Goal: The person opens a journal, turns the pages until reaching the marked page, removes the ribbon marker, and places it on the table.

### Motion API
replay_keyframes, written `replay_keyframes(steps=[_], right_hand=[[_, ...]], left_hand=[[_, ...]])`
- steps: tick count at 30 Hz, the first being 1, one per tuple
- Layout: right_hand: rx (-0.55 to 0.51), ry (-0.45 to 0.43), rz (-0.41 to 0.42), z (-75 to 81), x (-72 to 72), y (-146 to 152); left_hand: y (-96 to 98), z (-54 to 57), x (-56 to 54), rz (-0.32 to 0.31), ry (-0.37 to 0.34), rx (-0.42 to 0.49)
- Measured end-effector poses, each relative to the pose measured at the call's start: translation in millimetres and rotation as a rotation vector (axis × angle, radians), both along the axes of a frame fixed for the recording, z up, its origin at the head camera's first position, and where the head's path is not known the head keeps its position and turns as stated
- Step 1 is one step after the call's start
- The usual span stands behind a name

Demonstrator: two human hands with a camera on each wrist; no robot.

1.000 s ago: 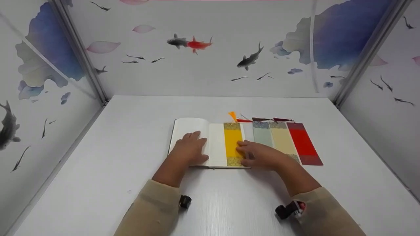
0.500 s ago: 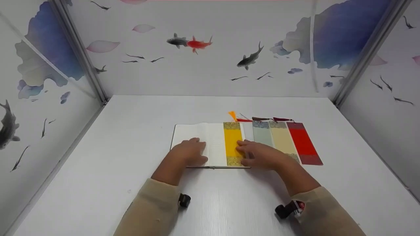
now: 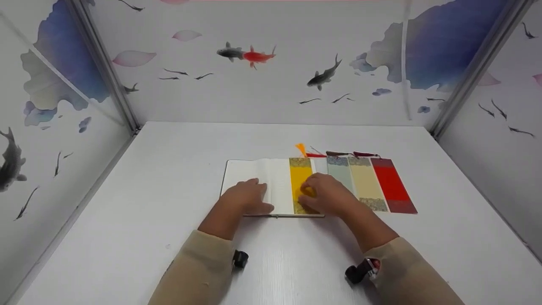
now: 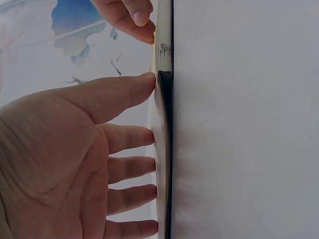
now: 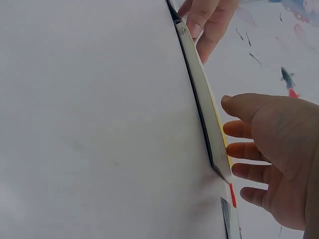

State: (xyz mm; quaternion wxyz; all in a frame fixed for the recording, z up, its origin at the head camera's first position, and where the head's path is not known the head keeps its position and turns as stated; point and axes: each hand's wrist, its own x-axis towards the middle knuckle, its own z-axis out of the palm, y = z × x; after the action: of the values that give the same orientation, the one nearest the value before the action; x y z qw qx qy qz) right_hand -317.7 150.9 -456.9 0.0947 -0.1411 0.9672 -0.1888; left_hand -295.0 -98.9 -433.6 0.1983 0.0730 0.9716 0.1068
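Observation:
An open notebook (image 3: 279, 186) lies on the white table with blank pages facing up. My left hand (image 3: 245, 197) presses its left page, with thumb and fingertips touching the paper in the left wrist view. Along the right page lies a yellow bookmark (image 3: 300, 173) with patterned ends and an orange tassel (image 3: 300, 149). Over that bookmark hovers my right hand (image 3: 328, 195), fingers slightly bent. In the right wrist view, its fingertips (image 5: 237, 149) are right at the bookmark's yellow edge, and the thumb stands apart from it.
Right of the notebook lie a pale green bookmark (image 3: 340, 173), a beige bookmark (image 3: 367, 182) and a red bookmark (image 3: 394, 184), side by side. Dark tassels (image 3: 337, 153) stretch beyond their top ends. Printed panels (image 3: 262, 93) wall the table's back and sides.
The notebook's left page has settled flatter, with my left hand sinking slightly toward me. My right hand has shifted left over the yellow bookmark from its right edge.

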Motion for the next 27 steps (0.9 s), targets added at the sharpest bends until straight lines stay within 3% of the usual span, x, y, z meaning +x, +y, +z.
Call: replay_keyframes(steps=[8,15,27], right_hand=[[0.133,0.038,0.098,0.4,-4.9,-18.8],[0.175,0.014,0.028,-0.6,-5.4,-23.7],[0.117,0.021,-0.012,-4.3,-9.9,-12.3]], left_hand=[[0.5,1.6,0.2,-0.018,0.011,-0.013],[1.0,1.7,1.5,-0.006,0.007,0.001],[-1.2,2.5,1.2,-0.021,0.01,-0.002]])
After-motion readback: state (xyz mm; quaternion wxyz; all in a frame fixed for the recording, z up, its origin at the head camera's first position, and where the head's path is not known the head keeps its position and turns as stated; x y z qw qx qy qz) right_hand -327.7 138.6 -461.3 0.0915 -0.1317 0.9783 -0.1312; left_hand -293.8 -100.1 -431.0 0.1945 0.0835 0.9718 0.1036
